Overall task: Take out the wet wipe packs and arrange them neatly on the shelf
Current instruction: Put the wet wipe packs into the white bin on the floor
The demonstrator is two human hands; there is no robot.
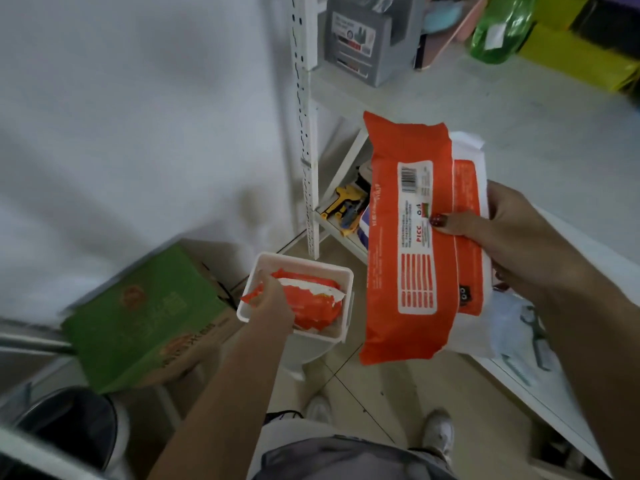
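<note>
At center right of the frame, the right hand (512, 244) grips 2 stacked wet wipe packs (412, 237), thumb pressed on the front label, fingers behind. The front pack is orange with a white barcode panel; the rear one shows white edges. At lower center, the left hand (273, 303) reaches into a white bin (332, 271), fingers closed on an orange pack (311, 303). A white shelf (450, 98) occupies the upper right; a green box (145, 313) sits lower left on the tiled floor (353, 382).

"PICC" + barcode on orange pack (408, 237)
</note>
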